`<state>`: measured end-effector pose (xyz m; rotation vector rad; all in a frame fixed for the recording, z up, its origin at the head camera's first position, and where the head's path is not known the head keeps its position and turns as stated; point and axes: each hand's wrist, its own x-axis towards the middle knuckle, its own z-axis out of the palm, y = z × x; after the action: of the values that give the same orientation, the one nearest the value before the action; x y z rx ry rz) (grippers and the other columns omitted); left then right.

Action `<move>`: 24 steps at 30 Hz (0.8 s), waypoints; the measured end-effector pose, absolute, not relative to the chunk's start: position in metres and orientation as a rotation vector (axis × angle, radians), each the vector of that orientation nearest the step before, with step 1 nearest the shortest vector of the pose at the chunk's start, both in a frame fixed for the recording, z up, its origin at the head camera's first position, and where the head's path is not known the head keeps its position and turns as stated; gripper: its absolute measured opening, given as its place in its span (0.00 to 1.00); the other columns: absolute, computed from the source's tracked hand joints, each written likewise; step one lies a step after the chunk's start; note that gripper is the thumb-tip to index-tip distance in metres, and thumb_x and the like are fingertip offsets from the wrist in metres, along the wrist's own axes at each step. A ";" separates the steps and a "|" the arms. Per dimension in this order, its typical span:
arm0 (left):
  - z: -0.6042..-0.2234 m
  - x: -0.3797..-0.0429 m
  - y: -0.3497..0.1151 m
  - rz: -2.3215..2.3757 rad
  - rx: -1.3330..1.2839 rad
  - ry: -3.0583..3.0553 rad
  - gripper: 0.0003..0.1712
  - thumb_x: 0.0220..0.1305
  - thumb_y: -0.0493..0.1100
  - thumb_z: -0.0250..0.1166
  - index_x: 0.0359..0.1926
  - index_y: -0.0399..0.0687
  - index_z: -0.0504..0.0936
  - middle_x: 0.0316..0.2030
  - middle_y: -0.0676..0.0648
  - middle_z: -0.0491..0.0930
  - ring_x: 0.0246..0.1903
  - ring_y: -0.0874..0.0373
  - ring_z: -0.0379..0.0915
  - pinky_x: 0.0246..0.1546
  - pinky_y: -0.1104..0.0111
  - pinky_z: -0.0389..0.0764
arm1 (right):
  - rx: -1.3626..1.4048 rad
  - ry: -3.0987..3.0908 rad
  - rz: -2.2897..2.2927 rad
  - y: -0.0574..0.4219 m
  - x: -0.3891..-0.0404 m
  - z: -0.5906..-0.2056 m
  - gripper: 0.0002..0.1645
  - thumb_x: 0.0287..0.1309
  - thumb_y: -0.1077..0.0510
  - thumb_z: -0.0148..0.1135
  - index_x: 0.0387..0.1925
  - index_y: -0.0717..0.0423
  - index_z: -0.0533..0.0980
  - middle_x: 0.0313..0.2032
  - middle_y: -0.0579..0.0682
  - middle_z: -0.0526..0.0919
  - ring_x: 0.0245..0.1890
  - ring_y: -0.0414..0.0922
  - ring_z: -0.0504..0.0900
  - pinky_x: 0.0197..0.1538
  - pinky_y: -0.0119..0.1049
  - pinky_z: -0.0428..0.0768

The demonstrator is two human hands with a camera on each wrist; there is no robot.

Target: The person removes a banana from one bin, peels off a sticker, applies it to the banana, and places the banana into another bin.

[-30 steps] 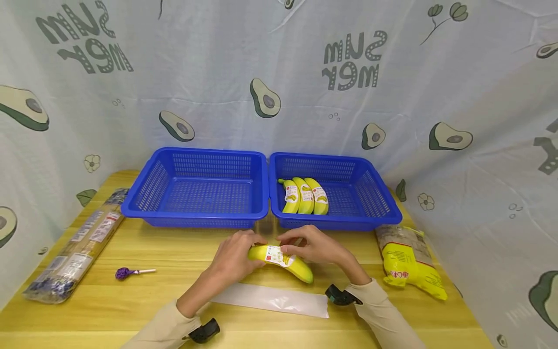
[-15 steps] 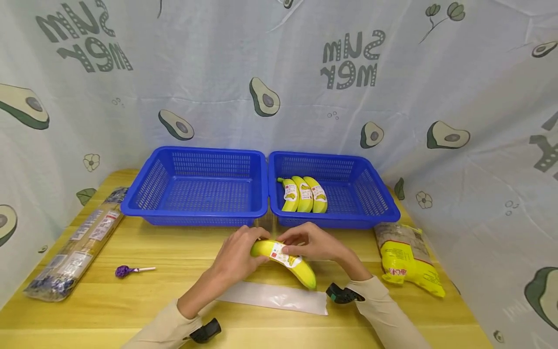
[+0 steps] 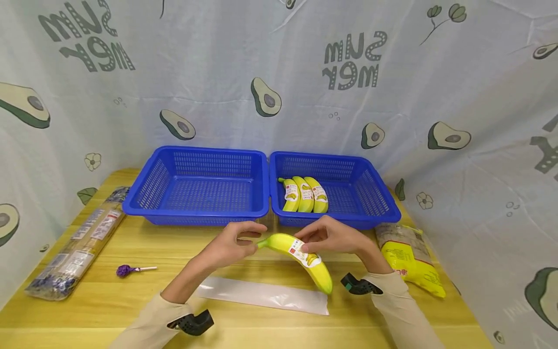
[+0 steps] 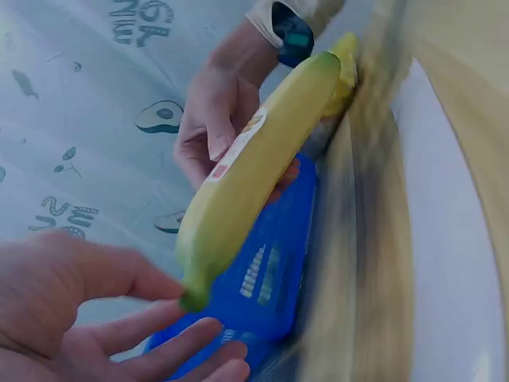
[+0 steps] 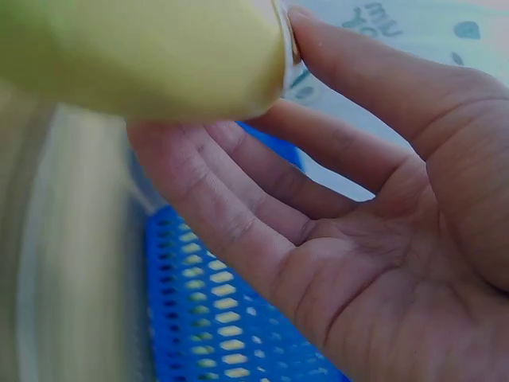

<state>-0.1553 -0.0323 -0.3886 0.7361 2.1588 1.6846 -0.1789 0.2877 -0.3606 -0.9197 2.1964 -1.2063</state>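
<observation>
In the head view my right hand (image 3: 335,237) pinches a yellow banana (image 3: 285,241) with a white label, its thumb over the label and the fingers behind. The banana slants with its green stem to the upper left, raised above the table. My left hand (image 3: 231,245) is at the stem end, thumb tip right at the stem and fingers spread apart from it. Close up in the left wrist view, the stem of the banana (image 4: 262,151) overlaps the thumb and index finger. Under the banana (image 5: 143,56) in the right wrist view, the right fingers reach across.
Behind the hands stand two blue baskets; the right basket (image 3: 362,223) has several labelled bananas (image 3: 306,195), and the left basket (image 3: 196,213) is bare. A white strip (image 3: 266,293) lies in front. A noodle pack (image 3: 83,242), a purple lollipop (image 3: 124,270) and a yellow bag (image 3: 410,261) lie at the sides.
The banana has moved right and up, tilting more steeply. My left hand has loosened from its end, uncovering the stem; my right hand has moved right with the banana.
</observation>
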 end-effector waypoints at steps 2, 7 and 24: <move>-0.390 -0.157 -0.029 1.806 0.629 2.011 0.25 0.73 0.28 0.61 0.69 0.23 0.74 0.64 0.28 0.80 0.65 0.33 0.78 0.66 0.50 0.83 | -0.920 2.171 -1.234 0.294 -0.180 -0.356 0.20 0.73 0.63 0.69 0.61 0.72 0.82 0.46 0.61 0.91 0.42 0.43 0.91 0.47 0.39 0.92; -0.394 -0.158 -0.015 2.027 0.390 1.679 0.26 0.78 0.28 0.55 0.72 0.21 0.67 0.66 0.24 0.76 0.66 0.33 0.78 0.67 0.50 0.81 | -0.901 2.152 -1.273 0.306 -0.183 -0.342 0.21 0.75 0.65 0.66 0.62 0.74 0.80 0.48 0.63 0.90 0.42 0.43 0.90 0.48 0.37 0.91; -0.406 -0.169 0.045 2.610 -0.249 1.099 0.12 0.81 0.31 0.59 0.59 0.28 0.77 0.56 0.32 0.81 0.67 0.36 0.76 0.68 0.51 0.81 | -0.626 2.322 -1.343 0.329 -0.218 -0.290 0.34 0.76 0.63 0.65 0.74 0.75 0.66 0.55 0.60 0.88 0.46 0.45 0.91 0.49 0.44 0.92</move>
<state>-0.1691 0.0450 -0.4063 -0.2487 1.0989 2.6100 -0.2182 0.3294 -0.2897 -0.6255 2.3218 -1.3435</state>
